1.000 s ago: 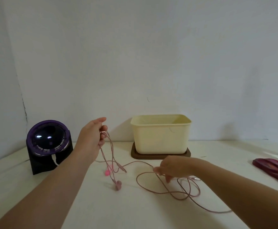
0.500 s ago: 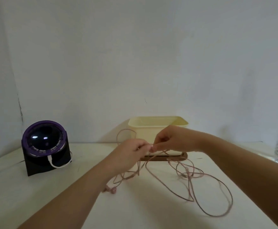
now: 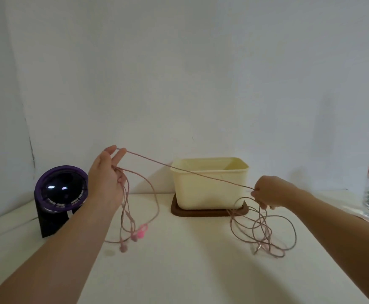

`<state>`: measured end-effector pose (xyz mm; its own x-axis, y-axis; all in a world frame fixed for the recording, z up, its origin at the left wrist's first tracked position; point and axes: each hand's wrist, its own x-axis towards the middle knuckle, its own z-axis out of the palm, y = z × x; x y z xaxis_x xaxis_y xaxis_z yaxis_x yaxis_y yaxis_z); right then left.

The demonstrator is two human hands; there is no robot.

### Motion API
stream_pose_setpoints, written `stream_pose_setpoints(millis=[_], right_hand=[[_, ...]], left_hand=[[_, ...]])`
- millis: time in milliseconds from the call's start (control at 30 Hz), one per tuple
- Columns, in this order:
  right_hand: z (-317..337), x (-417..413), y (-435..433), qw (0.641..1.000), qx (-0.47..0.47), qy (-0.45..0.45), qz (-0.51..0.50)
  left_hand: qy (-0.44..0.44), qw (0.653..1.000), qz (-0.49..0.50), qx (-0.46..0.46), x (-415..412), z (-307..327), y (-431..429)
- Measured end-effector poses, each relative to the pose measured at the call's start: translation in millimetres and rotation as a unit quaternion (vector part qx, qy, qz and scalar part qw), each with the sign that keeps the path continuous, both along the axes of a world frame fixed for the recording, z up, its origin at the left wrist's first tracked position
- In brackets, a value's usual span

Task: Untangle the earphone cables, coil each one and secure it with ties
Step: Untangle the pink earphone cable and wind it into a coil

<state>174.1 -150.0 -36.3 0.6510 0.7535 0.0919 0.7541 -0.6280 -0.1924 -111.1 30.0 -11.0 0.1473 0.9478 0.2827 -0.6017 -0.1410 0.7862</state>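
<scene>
Head view: the pale tabletop (image 3: 190,277) carries a cream box (image 3: 209,194) on a brown base toward the back, and the task's thing is stretched in front of that box. The left hand (image 3: 108,178) is raised, up and to the left. Its upper fingers are nearly straight with the earphone cable (image 3: 185,171) passing over their tips, while the lower fingers curl round several hanging strands. The right hand (image 3: 269,191) sits lower and to the right, near the box's corner, fingers closed in a pinch on the same cable. Between the two hands the cable runs taut, its long axis sloping down from left to right across the box front. Below the right hand, loose loops (image 3: 264,229) lie heaped on the tabletop, the plug (image 3: 258,248) among them. Below the left hand the strands drop to the earbuds (image 3: 123,247) and a pink tie (image 3: 141,231) on the tabletop. The slack lies on the right hand's side, so the next length would likely be fed leftward up that slope.
</scene>
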Motion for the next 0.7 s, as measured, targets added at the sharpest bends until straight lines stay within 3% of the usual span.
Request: stream_pose_setpoints(millis=[167,300,367,567,700], right_hand=[[5.0,33.4,0.5,0.994,0.089,-0.008,-0.066],[17.6,33.4,-11.7,0.965,0.223,0.108,-0.09],[25.9,23.9,-11.6,0.939,0.275,0.197,-0.056],[67.4,-28.0,-10.2,0.936,0.218,0.247,0.121],[93.4,-63.0,-3.3,0.894,0.358,0.202,0.178]], left_hand=[[0.06,0.992,0.097,0.049,2.0,-5.1,-3.2],[0.14,0.968,0.155,0.142,4.2,-7.0,-5.4],[0.162,0.957,0.154,0.184,7.8,-7.1,-9.0],[0.274,0.927,0.071,0.245,25.7,-4.3,-34.0],[0.285,0.915,-0.005,0.286,38.2,-3.0,-59.1]])
